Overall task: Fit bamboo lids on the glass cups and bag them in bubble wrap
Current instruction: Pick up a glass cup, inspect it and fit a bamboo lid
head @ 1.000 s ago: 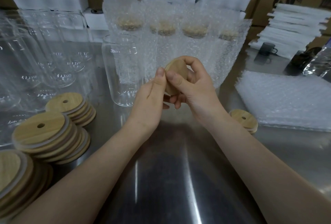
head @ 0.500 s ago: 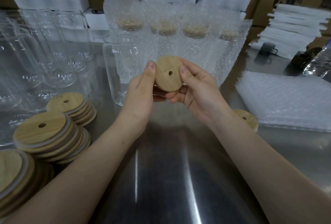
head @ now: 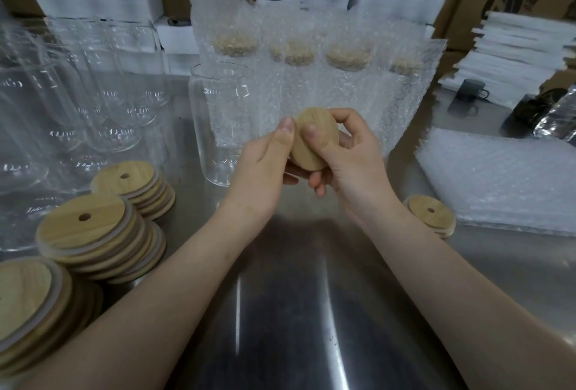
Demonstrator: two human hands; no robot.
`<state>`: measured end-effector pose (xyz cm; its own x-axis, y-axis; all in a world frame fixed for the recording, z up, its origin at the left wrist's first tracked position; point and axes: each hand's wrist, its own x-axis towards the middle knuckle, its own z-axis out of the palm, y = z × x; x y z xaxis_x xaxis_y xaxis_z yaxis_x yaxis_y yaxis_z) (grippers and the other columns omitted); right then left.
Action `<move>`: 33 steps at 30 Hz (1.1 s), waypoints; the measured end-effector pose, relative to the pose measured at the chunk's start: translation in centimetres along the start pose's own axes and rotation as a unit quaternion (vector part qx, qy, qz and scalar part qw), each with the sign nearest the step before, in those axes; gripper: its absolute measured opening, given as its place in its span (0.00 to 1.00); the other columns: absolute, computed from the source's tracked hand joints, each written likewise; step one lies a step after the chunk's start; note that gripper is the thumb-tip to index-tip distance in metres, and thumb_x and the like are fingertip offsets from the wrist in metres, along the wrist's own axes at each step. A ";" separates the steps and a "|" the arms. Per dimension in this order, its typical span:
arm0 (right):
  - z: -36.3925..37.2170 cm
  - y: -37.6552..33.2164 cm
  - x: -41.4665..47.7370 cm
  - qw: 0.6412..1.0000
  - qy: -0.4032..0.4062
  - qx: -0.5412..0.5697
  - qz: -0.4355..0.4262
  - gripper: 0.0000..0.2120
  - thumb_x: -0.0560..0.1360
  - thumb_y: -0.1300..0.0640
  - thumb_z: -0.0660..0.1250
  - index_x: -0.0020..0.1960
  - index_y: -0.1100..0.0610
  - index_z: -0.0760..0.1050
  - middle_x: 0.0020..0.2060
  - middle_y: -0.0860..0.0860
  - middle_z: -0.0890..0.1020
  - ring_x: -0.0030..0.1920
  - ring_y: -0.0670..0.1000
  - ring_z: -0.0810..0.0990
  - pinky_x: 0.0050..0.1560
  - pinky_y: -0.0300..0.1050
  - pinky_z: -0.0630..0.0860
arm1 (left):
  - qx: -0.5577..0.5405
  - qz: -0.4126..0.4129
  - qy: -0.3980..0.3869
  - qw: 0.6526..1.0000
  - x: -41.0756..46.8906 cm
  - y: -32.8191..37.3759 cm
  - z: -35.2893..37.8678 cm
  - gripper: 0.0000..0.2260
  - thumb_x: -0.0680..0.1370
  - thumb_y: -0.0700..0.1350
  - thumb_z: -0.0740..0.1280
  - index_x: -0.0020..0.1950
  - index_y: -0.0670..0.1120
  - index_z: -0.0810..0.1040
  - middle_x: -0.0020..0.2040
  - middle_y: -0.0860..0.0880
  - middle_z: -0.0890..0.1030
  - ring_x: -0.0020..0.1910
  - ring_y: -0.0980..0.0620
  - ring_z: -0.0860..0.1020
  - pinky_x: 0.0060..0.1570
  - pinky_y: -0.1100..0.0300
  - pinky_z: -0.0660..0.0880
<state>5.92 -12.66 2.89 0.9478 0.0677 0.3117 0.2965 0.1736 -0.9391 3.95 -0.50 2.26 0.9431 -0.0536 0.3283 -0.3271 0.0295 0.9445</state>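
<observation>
Stainless steel table (head: 290, 311) served as the work surface, with cardboard cartons behind. One uncovered glass cup (head: 223, 127) stood upright on it and is taken as the reference. Just right of that cup and nearer the camera, a bamboo lid (head: 314, 140) was held above the table by both hands. It was a round, pale disc with visible grain, tilted with its broad face toward the camera. The left hand (head: 265, 168) pinched its left edge, thumb upright against the rim. The right hand (head: 352, 159) gripped it with the thumb on the face and the fingers curled behind. Bagged cups (head: 311, 78) stood behind and right of the reference cup. Stacked lids (head: 93, 227) lay left of it and nearer. A single lid (head: 431, 213) and flat bubble wrap bags (head: 498, 177) lay well right.
</observation>
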 end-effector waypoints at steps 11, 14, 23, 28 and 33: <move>-0.4 0.0 0.6 0.988 0.056 0.104 0.096 0.13 0.83 0.51 0.57 0.60 0.57 0.75 0.37 0.58 0.79 0.22 0.49 0.73 0.21 0.37 0.66 | 0.289 0.241 0.244 0.894 -0.3 0.6 -0.7 0.14 0.78 0.43 0.65 0.62 0.40 0.76 0.55 0.46 0.75 0.53 0.50 0.75 0.54 0.51 0.75; -0.6 -0.2 0.8 0.981 0.054 0.143 0.121 0.12 0.84 0.53 0.56 0.62 0.54 0.74 0.34 0.51 0.82 0.25 0.48 0.76 0.26 0.39 0.71 | 0.292 0.222 0.350 0.862 0.3 0.7 -2.0 0.24 0.73 0.43 0.69 0.67 0.38 0.70 0.65 0.39 0.69 0.65 0.41 0.70 0.63 0.42 0.69; -0.4 -1.2 0.4 0.967 0.015 0.190 0.170 0.21 0.66 0.34 0.65 0.45 0.51 0.74 0.39 0.52 0.77 0.28 0.48 0.70 0.29 0.39 0.68 | 0.176 -0.009 0.280 0.944 1.7 -1.3 -4.3 0.50 0.67 0.55 0.79 0.79 0.50 0.51 0.75 0.46 0.63 0.74 0.50 0.63 0.73 0.51 0.62; -0.6 -1.3 0.4 0.978 0.028 0.155 0.137 0.19 0.69 0.45 0.69 0.54 0.52 0.68 0.42 0.52 0.72 0.28 0.48 0.68 0.29 0.41 0.61 | 0.164 -0.020 0.286 0.944 2.0 -2.1 -4.1 0.41 0.65 0.55 0.81 0.72 0.50 0.64 0.63 0.52 0.73 0.64 0.53 0.73 0.64 0.56 0.71; -0.5 -1.3 0.6 0.977 0.045 0.174 0.115 0.12 0.76 0.45 0.63 0.56 0.49 0.75 0.46 0.54 0.77 0.29 0.50 0.73 0.29 0.41 0.68 | 0.295 0.076 0.268 0.914 1.4 -2.1 -3.3 0.40 0.66 0.51 0.80 0.73 0.47 0.66 0.67 0.48 0.73 0.67 0.48 0.72 0.68 0.47 0.68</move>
<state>6.17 -13.37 4.26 0.9958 0.0600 0.0695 0.0314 0.4893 -0.8715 6.18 2.66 0.76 0.7262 0.4077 0.5536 -0.2832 -0.5564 0.7812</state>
